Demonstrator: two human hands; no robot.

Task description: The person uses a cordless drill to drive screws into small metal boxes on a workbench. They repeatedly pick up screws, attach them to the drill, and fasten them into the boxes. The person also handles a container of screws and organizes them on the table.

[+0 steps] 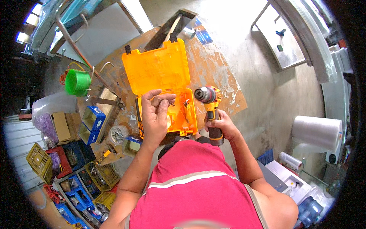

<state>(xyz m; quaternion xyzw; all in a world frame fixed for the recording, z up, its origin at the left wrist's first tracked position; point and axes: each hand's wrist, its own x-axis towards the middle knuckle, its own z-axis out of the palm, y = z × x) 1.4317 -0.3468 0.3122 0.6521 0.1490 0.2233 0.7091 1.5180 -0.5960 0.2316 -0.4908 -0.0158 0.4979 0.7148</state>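
Note:
My right hand (225, 125) is wrapped round the grip of a yellow and black cordless drill (212, 110), which stands upright with its chuck toward the far left. My left hand (155, 116) is raised over an open case, thumb and fingers pinched together. A small dark sliver shows at its fingertips, too small to name. The orange plastic case (157, 68) lies on the worn wooden table with its lid swung back, away from me. In its lower half are a few small items and a cable-like piece, partly hidden by my left hand.
The wooden table (225, 82) also bears a round tub of screws (118, 134), blue bins (92, 118) and a yellow-handled tool (105, 154) at left. A green roll (77, 82) hangs beyond them. Crates of parts (102, 174) stand lower left, a bubble-wrap roll (317, 133) at right.

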